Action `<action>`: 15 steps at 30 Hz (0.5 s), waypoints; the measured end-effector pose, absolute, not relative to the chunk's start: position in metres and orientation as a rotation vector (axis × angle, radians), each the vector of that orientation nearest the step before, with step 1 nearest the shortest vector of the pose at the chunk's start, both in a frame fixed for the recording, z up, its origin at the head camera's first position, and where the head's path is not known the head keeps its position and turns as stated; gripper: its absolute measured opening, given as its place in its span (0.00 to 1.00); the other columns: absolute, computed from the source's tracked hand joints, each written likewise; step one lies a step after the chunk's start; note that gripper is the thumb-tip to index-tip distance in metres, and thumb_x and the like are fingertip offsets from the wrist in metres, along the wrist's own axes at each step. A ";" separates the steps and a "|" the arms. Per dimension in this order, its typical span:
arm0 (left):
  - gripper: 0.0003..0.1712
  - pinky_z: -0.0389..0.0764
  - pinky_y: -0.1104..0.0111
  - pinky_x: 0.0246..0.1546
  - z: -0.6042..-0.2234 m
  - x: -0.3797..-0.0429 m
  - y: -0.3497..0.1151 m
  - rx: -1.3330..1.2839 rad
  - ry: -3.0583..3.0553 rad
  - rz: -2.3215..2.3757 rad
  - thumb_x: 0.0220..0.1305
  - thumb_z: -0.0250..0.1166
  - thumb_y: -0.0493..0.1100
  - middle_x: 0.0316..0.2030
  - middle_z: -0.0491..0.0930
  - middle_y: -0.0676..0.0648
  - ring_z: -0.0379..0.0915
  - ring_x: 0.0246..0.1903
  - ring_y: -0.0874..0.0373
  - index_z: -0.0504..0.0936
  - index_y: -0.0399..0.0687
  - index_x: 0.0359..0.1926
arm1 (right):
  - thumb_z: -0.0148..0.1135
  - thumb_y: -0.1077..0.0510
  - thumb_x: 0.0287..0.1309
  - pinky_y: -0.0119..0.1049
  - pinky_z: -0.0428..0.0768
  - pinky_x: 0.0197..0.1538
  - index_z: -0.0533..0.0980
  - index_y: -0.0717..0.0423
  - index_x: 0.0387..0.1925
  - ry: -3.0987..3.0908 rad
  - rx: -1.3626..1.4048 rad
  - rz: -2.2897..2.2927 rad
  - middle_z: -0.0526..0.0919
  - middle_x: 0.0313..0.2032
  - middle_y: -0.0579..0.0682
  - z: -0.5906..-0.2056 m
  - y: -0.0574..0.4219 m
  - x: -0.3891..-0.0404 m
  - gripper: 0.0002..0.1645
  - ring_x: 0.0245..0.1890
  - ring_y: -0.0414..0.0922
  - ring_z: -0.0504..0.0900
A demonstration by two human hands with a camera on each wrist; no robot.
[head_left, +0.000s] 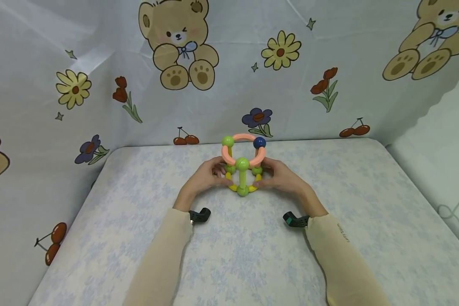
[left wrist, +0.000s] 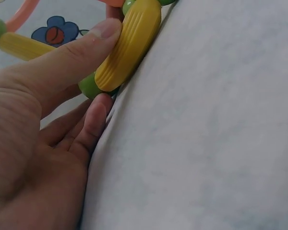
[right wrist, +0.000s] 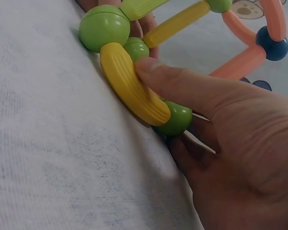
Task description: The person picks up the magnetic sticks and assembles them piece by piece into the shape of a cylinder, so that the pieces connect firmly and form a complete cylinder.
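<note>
A ball-and-rod building toy (head_left: 242, 177) stands upright in the middle of the table in the head view. Curved pink rods (head_left: 244, 137), two green balls and one dark blue ball (head_left: 259, 142) form its upper ring. Yellow curved rods and green balls make the lower ring, joined to the upper by straight rods. My left hand (head_left: 205, 175) grips the lower ring from the left, thumb against a yellow curved rod (left wrist: 134, 43). From the right, my right hand (head_left: 284, 176) holds the same ring, its thumb pressing another yellow curved rod (right wrist: 129, 84).
A table (head_left: 245, 255) with a pale blue mottled cover lies under both forearms. Behind it hangs a white cloth (head_left: 229, 102) printed with bears, flowers and cherries. Black wrist cameras (head_left: 201, 215) jut inward from both wrists. A thin cord (head_left: 453, 212) hangs past the right edge.
</note>
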State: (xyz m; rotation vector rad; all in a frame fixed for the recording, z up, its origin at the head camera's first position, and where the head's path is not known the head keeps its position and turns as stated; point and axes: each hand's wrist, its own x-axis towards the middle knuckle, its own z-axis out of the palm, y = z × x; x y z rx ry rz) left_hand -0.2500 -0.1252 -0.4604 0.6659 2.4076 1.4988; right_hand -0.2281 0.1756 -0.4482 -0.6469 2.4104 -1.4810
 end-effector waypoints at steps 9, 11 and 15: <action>0.30 0.79 0.60 0.47 -0.458 -0.247 -0.130 0.607 2.416 1.617 0.63 0.79 0.45 0.51 0.83 0.46 0.79 0.46 0.51 0.80 0.57 0.65 | 0.76 0.58 0.63 0.52 0.69 0.76 0.71 0.57 0.72 2.484 -0.592 -1.549 0.76 0.69 0.58 -0.441 0.172 -0.226 0.38 0.73 0.55 0.73; 0.27 0.81 0.60 0.50 -0.451 -0.246 -0.133 0.562 2.425 1.689 0.67 0.76 0.46 0.54 0.84 0.47 0.80 0.49 0.52 0.81 0.57 0.65 | 0.72 0.58 0.66 0.52 0.69 0.76 0.70 0.55 0.74 2.475 -0.595 -1.637 0.74 0.71 0.58 -0.433 0.174 -0.224 0.37 0.74 0.54 0.71; 0.23 0.84 0.53 0.50 -0.421 -0.244 -0.138 0.430 2.305 1.953 0.75 0.68 0.50 0.49 0.88 0.41 0.84 0.46 0.46 0.82 0.50 0.65 | 0.68 0.64 0.68 0.48 0.70 0.75 0.66 0.53 0.77 2.397 -0.648 -1.846 0.72 0.72 0.56 -0.409 0.179 -0.221 0.39 0.74 0.51 0.69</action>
